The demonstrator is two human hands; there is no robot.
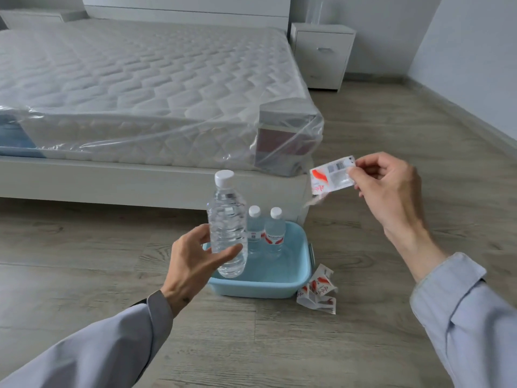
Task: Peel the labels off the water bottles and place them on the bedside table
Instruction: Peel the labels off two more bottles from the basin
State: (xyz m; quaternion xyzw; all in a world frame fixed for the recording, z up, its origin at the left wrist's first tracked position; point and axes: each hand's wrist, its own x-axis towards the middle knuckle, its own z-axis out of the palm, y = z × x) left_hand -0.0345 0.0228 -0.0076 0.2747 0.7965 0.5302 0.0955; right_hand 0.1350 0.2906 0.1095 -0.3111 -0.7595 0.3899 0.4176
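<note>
My left hand (193, 261) grips a clear water bottle (227, 219) with a white cap and no label, held upright above the near left corner of a light blue basin (296, 273). My right hand (387, 189) pinches a peeled red-and-white label (331, 177) up at the right, above the floor. Two smaller bottles (265, 233) with their labels on stand inside the basin at its far side. A small pile of peeled labels (317, 289) lies on the floor by the basin's right side. The white bedside table (321, 54) stands at the far right of the bed.
A bed with a plastic-wrapped mattress (145, 88) fills the left and centre, its white frame just behind the basin. A second bedside table (33, 19) is at the far left. Grey wood floor (391, 121) runs along the bed's right side to the wall.
</note>
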